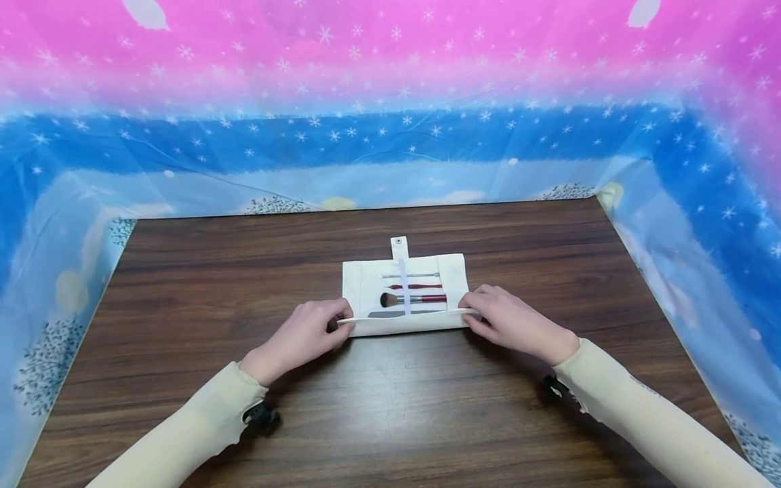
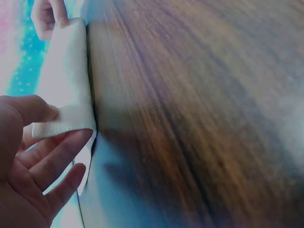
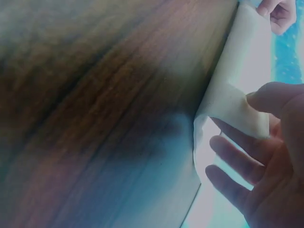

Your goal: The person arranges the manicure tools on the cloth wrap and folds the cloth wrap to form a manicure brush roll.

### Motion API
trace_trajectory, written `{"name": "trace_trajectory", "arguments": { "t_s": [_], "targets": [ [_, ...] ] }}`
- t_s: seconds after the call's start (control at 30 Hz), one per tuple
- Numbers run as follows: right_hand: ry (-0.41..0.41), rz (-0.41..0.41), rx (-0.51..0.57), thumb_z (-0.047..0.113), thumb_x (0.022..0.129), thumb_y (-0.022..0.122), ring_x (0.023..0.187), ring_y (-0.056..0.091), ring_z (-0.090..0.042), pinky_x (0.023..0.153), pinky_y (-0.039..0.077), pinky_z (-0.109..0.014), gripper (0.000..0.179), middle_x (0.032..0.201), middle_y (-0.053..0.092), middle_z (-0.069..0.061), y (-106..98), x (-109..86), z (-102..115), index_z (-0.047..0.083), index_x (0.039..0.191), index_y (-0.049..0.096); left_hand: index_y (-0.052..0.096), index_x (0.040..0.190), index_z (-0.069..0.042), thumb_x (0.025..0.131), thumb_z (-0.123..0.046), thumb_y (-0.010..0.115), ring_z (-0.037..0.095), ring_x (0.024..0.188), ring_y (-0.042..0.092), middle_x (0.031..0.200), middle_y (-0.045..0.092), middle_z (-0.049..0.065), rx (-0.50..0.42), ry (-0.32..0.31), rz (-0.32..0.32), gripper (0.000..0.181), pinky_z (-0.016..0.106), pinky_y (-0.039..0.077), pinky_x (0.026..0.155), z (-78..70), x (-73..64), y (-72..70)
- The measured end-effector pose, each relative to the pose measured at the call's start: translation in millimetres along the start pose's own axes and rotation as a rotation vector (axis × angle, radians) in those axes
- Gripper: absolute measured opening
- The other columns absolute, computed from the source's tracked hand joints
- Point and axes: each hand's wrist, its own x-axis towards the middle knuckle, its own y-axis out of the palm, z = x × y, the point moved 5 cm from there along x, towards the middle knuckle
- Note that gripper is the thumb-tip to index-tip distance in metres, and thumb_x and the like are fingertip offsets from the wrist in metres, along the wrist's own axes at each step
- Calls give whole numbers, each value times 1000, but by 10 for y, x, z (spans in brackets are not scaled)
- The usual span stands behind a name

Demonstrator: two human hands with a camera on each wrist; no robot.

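Note:
A white cloth tool roll [image 1: 453, 274] lies on the table, its near edge folded up and over. My left hand [image 1: 308, 330] pinches the left end of this fold, and my right hand [image 1: 515, 320] pinches the right end. In both wrist views the thumb presses on top of the folded cloth [image 2: 71, 71] with fingers underneath. Inside the roll, a makeup brush [image 1: 388, 299] with a red handle, a thin red tool [image 1: 421, 287] and a slim silver tool [image 1: 424, 275] lie under a pale band [image 1: 403, 270]. A dark grey piece [image 1: 386, 314] shows partly behind the fold.
A strap [image 1: 398, 245] with a metal snap sticks out from the roll's far edge. The brown wood-grain table [image 1: 390, 400] extends around it. Behind and along the sides hangs a pink and blue snowflake cloth [image 1: 366, 135]. Dark wrist devices [image 1: 261, 415] sit at both cuffs.

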Motion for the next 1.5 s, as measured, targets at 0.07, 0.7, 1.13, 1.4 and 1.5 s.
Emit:
{"name": "trace_trajectory", "arguments": {
  "t_s": [0.07,0.7,1.13,1.4,1.5],
  "targets": [
    [3,-4,-20,14,101,69,89,59,-15,76,48,-38,4,91,63,7,4,24,-19,15,102,66,67,93,-16,98,-12,69,5,61,48,72,58,-10,9,-20,1,6,28,44,60,1,20,6],
    [-109,-92,-175,12,92,80,89,58,-23,78,49,-43,23,103,62,-5,-12,120,-36,11,112,69,73,112,-9,97,-17,72,16,76,56,99,70,4,169,-83,-51,16,40,48,68,15,120,58],
    [-75,44,-153,20,94,78,110,62,-24,95,51,-45,38,123,68,-7,-3,18,-81,9,129,70,69,131,-7,99,-31,73,30,115,61,126,66,10,361,50,48,40,54,45,91,-76,43,79],
    [-61,87,-151,16,93,80,117,63,-27,99,50,-49,50,130,67,-10,20,-8,-139,6,138,62,65,133,-3,93,-11,72,35,118,59,131,61,17,402,125,81,42,55,48,91,-72,17,67],
    [-67,81,-155,15,92,80,114,64,-28,97,51,-48,51,128,67,-11,39,5,-134,3,138,61,64,133,-1,88,-4,69,37,120,59,132,60,19,401,141,52,45,56,49,91,-66,12,105]
  ]
}}
